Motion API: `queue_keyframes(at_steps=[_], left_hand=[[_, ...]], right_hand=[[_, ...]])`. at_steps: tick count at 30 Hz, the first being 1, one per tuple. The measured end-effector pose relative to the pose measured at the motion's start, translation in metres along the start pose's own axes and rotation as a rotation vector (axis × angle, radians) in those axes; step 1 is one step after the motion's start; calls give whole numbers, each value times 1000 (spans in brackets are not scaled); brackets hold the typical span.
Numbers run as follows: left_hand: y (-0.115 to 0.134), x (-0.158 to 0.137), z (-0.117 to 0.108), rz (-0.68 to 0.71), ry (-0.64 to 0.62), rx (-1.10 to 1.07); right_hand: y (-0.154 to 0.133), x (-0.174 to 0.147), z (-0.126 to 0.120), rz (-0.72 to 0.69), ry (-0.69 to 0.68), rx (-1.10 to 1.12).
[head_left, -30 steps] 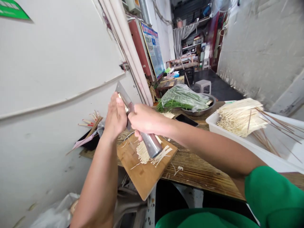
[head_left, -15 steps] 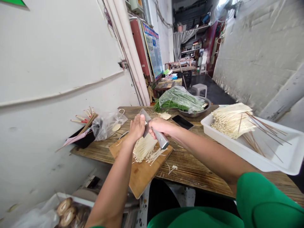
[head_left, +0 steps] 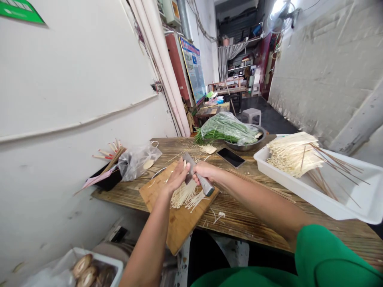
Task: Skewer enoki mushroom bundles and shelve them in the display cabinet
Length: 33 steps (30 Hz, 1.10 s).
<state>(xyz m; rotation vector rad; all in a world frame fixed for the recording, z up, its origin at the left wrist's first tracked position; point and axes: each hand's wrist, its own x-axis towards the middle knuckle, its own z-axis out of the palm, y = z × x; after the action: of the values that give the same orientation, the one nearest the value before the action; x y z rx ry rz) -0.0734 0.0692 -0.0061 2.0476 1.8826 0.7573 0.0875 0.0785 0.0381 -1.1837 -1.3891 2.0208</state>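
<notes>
Now the cleaver (head_left: 190,162) is held lower, over the far part of the cutting board (head_left: 179,229), whereas a second ago it was raised well above it. The handle is clasped in the right hand (head_left: 204,169); the left hand (head_left: 178,176) is laid flat against the blade, its fingers straightened. Enoki mushrooms (head_left: 182,196) are spread on the board just below, and the clear plastic bag (head_left: 137,160), earlier mostly covered by the left arm, is exposed
</notes>
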Motion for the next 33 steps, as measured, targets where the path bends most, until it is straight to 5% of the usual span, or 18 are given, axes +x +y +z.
queue_keyframes(at_steps=[3, 8, 16, 24, 33], left_hand=[[-3, -8, 1, 8, -116, -26], [-16, -18, 0, 178, -124, 13], [-28, -31, -7, 255, -194, 236], [-35, -32, 15, 218, 65, 210], [-39, -34, 23, 156, 453, -379]], right_hand=[[5, 1, -2, 5, -1, 0], [9, 2, -8, 6, -10, -32], [9, 0, -13, 24, -15, -88], [-2, -8, -2, -23, -29, -137], [-24, -32, 27, -167, -71, -362]])
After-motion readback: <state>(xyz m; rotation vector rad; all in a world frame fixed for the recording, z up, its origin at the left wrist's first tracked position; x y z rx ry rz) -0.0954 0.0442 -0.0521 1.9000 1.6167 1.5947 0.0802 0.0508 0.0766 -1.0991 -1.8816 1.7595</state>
